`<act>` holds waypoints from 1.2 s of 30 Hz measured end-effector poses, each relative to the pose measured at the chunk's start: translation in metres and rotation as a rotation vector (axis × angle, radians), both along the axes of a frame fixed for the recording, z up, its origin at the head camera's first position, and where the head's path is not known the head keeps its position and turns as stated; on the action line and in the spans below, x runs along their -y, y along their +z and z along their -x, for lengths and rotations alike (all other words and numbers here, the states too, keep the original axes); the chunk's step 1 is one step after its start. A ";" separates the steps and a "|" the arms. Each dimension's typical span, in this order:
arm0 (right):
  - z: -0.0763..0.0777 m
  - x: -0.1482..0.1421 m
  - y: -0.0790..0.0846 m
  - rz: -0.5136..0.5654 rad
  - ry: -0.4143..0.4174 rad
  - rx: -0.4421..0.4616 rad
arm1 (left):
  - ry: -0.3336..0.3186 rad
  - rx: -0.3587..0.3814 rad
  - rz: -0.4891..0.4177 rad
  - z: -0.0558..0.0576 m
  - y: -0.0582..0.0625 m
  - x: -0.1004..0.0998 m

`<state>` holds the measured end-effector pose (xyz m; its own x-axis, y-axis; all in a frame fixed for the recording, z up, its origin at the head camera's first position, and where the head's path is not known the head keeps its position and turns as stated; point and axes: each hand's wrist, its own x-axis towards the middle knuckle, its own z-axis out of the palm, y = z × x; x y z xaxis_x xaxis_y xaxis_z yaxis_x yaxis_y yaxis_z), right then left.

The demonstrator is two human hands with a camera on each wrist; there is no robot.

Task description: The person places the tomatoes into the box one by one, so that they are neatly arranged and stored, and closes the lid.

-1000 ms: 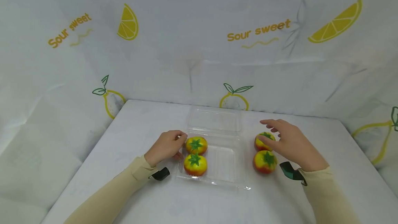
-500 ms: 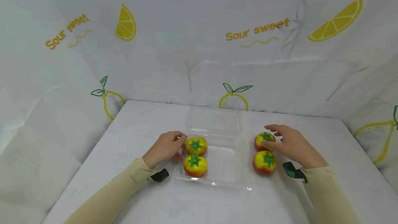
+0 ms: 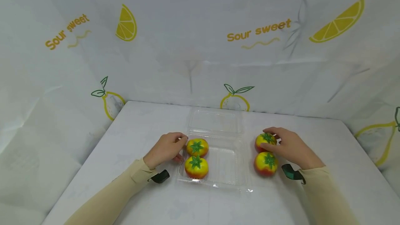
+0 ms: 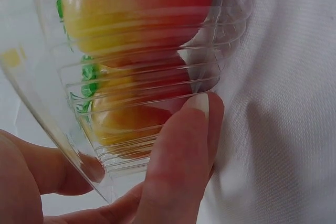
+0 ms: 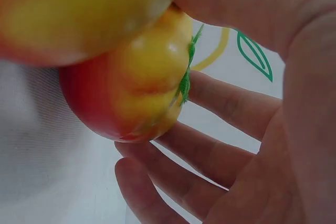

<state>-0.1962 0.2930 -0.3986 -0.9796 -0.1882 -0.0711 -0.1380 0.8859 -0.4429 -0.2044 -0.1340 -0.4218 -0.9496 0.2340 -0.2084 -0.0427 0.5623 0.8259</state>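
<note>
A clear plastic clamshell container (image 3: 223,162) lies with its lid folded back. Two yellow-red tomatoes with green star-shaped tops stand in its left half: a far tomato (image 3: 197,147) and a near tomato (image 3: 196,167). My left hand (image 3: 165,149) pinches the container's left wall; the left wrist view shows the thumb (image 4: 176,166) low on the ribbed side and fingers at the rim. Right of the container, two more tomatoes stand on the table. My right hand (image 3: 290,147) has thumb and fingers around the farther tomato (image 5: 142,77); the nearer tomato (image 3: 265,164) sits just in front.
The open lid (image 3: 215,121) lies flat behind the base. Behind the white-covered table (image 3: 150,197) hangs a lemon-printed cloth (image 3: 175,44). Dark wrist straps show below both hands, such as the left strap (image 3: 160,176).
My right hand has come down and forward onto the farther right-hand tomato, its fingers drawing in round it. The left hand stays at the container's side, and the tomatoes have not visibly moved.
</note>
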 end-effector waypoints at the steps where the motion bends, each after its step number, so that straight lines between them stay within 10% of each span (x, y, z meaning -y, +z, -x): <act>1: 0.000 0.000 0.000 0.001 0.000 -0.001 | 0.000 0.002 -0.002 0.000 0.000 0.000; 36: 0.000 -0.002 0.001 -0.010 -0.066 0.082 | 0.006 -0.006 -0.010 -0.001 -0.001 -0.001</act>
<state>-0.1960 0.2950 -0.3972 -0.9807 -0.1223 -0.1526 -0.0430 0.8962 -0.4416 -0.2038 -0.1332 -0.4227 -0.9523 0.2307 -0.2000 -0.0406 0.5536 0.8318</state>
